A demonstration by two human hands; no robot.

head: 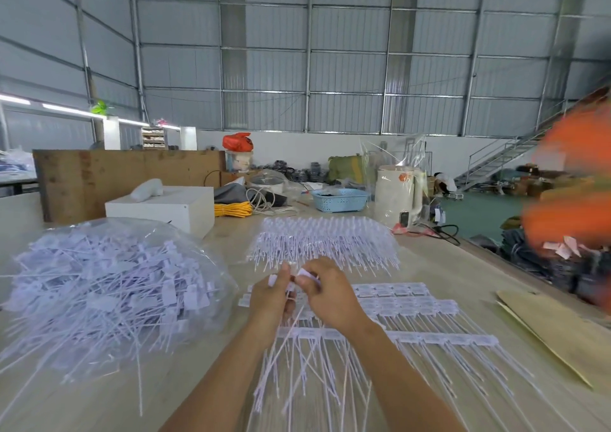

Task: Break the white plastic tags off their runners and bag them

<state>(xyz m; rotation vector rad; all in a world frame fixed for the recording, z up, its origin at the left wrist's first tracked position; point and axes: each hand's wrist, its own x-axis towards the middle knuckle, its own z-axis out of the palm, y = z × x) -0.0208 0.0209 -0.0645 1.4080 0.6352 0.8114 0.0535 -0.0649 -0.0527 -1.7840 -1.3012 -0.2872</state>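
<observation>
My left hand (269,302) and my right hand (330,291) meet above the table's middle, each pinching white plastic tags (305,274) between fingers and thumb; thin tails hang down from them. Under my hands lie rows of tags joined to their runners (429,339), tails pointing toward me. A second stack of runner strips (324,240) lies farther back. At the left a clear plastic bag (109,286) bulges with several loose tags, tails spilling from its mouth.
A white box (165,208), yellow cord (233,209), blue basket (340,199) and cream kettle (398,197) stand at the table's back. Cardboard sheets (555,329) lie at the right edge. A blurred person in orange (572,197) is at the far right.
</observation>
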